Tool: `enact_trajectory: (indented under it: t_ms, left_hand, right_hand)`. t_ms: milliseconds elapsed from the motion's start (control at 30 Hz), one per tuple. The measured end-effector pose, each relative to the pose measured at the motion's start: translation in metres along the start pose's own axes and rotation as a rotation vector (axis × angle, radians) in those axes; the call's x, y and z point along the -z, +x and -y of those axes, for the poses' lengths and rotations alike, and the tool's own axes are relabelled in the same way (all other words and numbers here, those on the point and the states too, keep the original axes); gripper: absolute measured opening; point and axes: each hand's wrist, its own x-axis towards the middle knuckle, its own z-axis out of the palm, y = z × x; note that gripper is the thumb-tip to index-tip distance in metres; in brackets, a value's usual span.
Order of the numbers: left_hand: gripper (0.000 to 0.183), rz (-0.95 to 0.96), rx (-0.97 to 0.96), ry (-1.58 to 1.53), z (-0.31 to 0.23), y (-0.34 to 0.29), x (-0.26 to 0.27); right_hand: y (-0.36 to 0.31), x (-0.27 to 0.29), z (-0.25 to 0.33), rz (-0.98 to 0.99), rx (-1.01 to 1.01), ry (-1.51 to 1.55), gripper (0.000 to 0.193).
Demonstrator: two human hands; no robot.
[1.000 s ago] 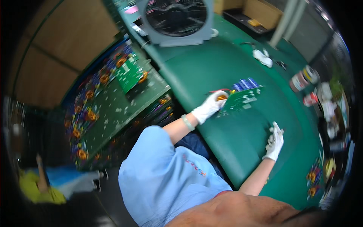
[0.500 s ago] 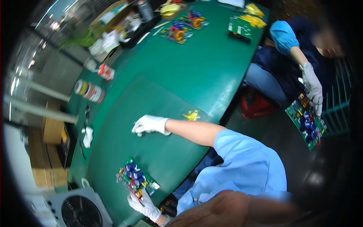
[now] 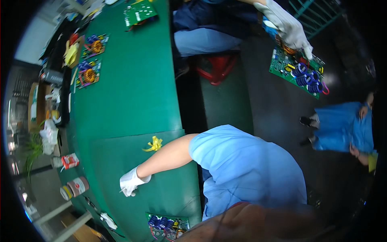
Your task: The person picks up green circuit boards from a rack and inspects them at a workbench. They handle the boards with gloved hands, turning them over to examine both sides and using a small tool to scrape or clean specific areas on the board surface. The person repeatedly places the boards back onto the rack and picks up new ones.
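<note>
My right hand (image 3: 131,183), in a white glove, hangs over the dark green mat (image 3: 109,155). Its fingers are curled together; whatever is in them, if anything, is too small to make out. Just beyond my bare forearm is a small bunch of yellow strips (image 3: 153,144). Below my right hand, at the picture's lower edge, a green circuit board (image 3: 169,224) with dark blue capacitors and red wires is partly cut off. My left hand is out of sight.
A co-worker's gloved hand (image 3: 288,30) holds another circuit board (image 3: 300,72) at upper right. Two boards with copper coils lie along the table's (image 3: 129,88) far left; a flipped green board (image 3: 139,14) lies beyond. A jar (image 3: 76,187) and a red-white carton (image 3: 70,161) stand at left.
The view has swung round to the right, turning and shifting the whole scene. My left hand, earlier holding the circuit board, has gone out of view. My right hand stays over the mat.
</note>
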Motion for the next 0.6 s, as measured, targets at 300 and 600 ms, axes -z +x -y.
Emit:
enact_trajectory:
  t_ms: [300,600]
  left_hand:
    - [0.054,0.101,-0.070,-0.031,-0.011,0.034,-0.026]
    - [0.057,0.096,-0.060,-0.050,-0.006,0.035,-0.026]
  right_hand:
    - [-0.011,0.018,0.005,-0.112,0.036,-0.029,0.023]
    - [-0.006,0.011,-0.002,-0.095,0.017,-0.086,0.023]
